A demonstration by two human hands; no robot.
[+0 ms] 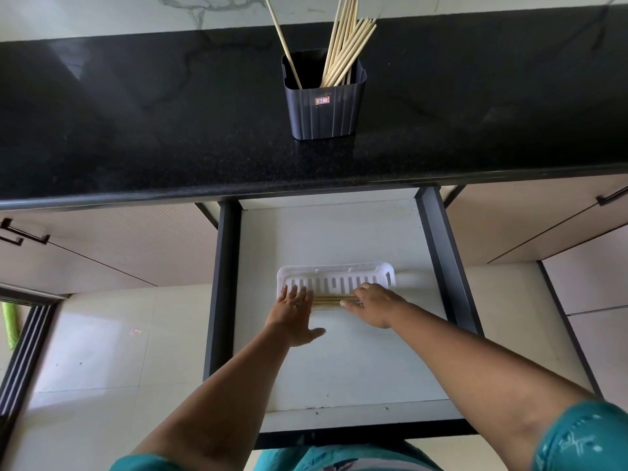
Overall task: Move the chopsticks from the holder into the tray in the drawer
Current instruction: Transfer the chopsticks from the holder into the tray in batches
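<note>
A dark ribbed holder (324, 96) stands on the black counter with several pale wooden chopsticks (346, 45) leaning in it, one apart at its left. In the open drawer lies a white slotted tray (334, 277). A few chopsticks (328, 301) lie along the tray's near side. My left hand (295, 312) rests flat on their left ends, fingers spread. On their right ends sits my right hand (372, 305), its fingers curled over them. Both hands hide the ends of the sticks.
The black granite counter (170, 130) overhangs the drawer's back. The drawer (339, 362) has a white floor and dark side rails (441, 253). Closed cabinet fronts with dark handles flank it. Tiled floor lies below at left.
</note>
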